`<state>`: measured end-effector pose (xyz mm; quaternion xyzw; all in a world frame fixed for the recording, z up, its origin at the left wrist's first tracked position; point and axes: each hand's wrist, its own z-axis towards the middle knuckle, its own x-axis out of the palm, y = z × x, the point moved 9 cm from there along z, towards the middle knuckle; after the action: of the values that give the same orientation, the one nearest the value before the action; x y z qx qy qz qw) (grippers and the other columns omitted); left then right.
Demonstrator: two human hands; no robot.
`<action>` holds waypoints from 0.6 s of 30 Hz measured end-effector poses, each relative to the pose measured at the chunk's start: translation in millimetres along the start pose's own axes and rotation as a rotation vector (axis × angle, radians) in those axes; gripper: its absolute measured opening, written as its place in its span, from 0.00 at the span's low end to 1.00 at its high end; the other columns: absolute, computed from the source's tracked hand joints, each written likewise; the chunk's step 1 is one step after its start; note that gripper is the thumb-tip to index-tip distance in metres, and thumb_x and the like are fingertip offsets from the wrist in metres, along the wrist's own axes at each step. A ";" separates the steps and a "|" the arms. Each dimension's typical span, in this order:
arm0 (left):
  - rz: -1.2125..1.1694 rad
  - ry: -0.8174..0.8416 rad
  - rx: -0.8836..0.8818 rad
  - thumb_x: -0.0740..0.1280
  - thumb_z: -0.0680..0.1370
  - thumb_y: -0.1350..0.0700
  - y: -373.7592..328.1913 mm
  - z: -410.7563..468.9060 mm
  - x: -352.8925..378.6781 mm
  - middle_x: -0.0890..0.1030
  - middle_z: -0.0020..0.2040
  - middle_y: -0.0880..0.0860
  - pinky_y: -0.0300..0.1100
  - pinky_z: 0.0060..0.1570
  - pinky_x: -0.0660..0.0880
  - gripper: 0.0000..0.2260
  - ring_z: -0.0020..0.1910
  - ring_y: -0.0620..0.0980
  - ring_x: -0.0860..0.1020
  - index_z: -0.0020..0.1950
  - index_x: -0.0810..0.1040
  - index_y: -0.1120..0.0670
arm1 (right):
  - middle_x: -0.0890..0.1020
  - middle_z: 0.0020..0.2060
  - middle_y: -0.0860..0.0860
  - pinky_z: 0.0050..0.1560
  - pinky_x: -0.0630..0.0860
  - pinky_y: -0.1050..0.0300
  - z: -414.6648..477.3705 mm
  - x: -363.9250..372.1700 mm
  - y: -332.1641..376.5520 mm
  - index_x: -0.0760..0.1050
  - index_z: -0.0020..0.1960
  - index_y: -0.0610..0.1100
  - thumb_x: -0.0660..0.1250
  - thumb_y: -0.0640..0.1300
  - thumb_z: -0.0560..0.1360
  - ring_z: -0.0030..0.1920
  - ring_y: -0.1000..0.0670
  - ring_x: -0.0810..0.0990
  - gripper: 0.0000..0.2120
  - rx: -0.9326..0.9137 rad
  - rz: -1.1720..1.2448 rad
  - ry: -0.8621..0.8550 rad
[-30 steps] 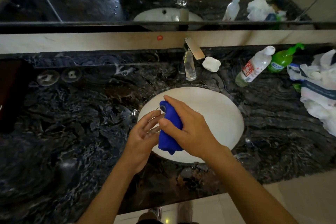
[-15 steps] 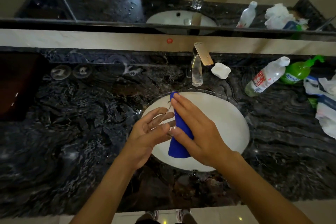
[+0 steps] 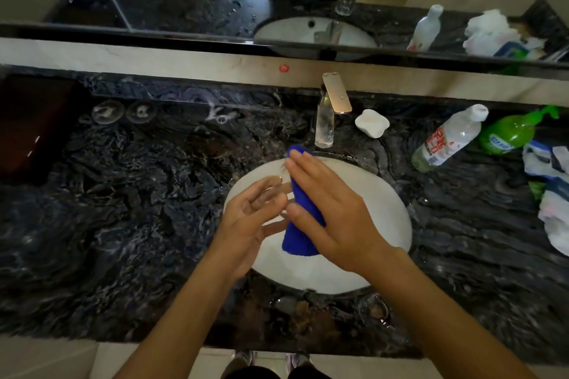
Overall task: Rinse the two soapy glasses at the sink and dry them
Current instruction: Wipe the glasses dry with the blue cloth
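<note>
Over the sink [image 3: 385, 206] at frame centre, the glass [image 3: 272, 194] lies sideways in the loosely cupped left hand [image 3: 249, 221], long axis pointing right toward the right hand [image 3: 332, 209], which grips the blue cloth [image 3: 300, 224].

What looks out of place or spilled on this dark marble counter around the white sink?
A clear plastic bottle with a red label lies tipped on its side right of the tap, next to a green spray bottle that is also lying down. Water is pooled on the dark marble counter, and crumpled white plastic bags clutter the far right.
</note>
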<state>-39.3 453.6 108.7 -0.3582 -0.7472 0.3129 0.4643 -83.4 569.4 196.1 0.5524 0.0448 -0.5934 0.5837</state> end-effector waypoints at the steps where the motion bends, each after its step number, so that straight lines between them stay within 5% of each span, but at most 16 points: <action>1: 0.023 0.013 0.014 0.75 0.73 0.55 -0.2 0.1 2.5 0.85 0.62 0.55 0.46 0.48 0.82 0.24 0.58 0.55 0.84 0.68 0.77 0.57 | 0.68 0.78 0.49 0.75 0.68 0.52 0.4 -1.2 -9.2 0.65 0.79 0.44 0.60 0.53 0.84 0.77 0.53 0.66 0.26 0.117 0.085 0.024; 6: 0.077 0.036 0.068 0.76 0.67 0.52 -0.7 -4.2 12.9 0.83 0.65 0.56 0.49 0.49 0.83 0.30 0.59 0.57 0.85 0.68 0.77 0.55 | 0.81 0.64 0.55 0.49 0.74 0.65 0.6 -1.1 -39.6 0.68 0.77 0.55 0.57 0.56 0.84 0.50 0.61 0.81 0.23 0.458 0.503 0.126; 10: 0.028 -0.016 0.078 0.84 0.63 0.46 -4.6 -3.8 9.3 0.84 0.64 0.56 0.48 0.48 0.83 0.38 0.58 0.57 0.85 0.69 0.77 0.56 | 0.67 0.78 0.47 0.75 0.67 0.53 -6.2 -13.1 -12.5 0.65 0.79 0.41 0.60 0.50 0.84 0.78 0.51 0.66 0.26 0.115 0.192 0.057; 13: 0.020 -0.014 0.022 0.80 0.67 0.46 -0.8 -4.7 7.4 0.85 0.60 0.57 0.47 0.47 0.83 0.32 0.54 0.56 0.85 0.68 0.80 0.56 | 0.68 0.76 0.40 0.77 0.65 0.40 -14.7 -7.3 8.2 0.69 0.74 0.35 0.65 0.45 0.82 0.80 0.40 0.61 0.24 -0.150 -0.025 0.017; 18: 0.034 0.089 -0.011 0.81 0.69 0.44 3.9 -9.2 14.6 0.82 0.65 0.61 0.50 0.53 0.83 0.33 0.61 0.58 0.83 0.70 0.79 0.56 | 0.68 0.77 0.45 0.77 0.64 0.42 -7.2 -4.3 14.9 0.70 0.75 0.39 0.67 0.45 0.82 0.80 0.47 0.61 0.24 -0.008 0.100 0.014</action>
<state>-34.5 469.1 115.9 -0.3867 -0.7213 0.3004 0.4899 -69.3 572.5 205.2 0.5557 0.0238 -0.5595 0.6145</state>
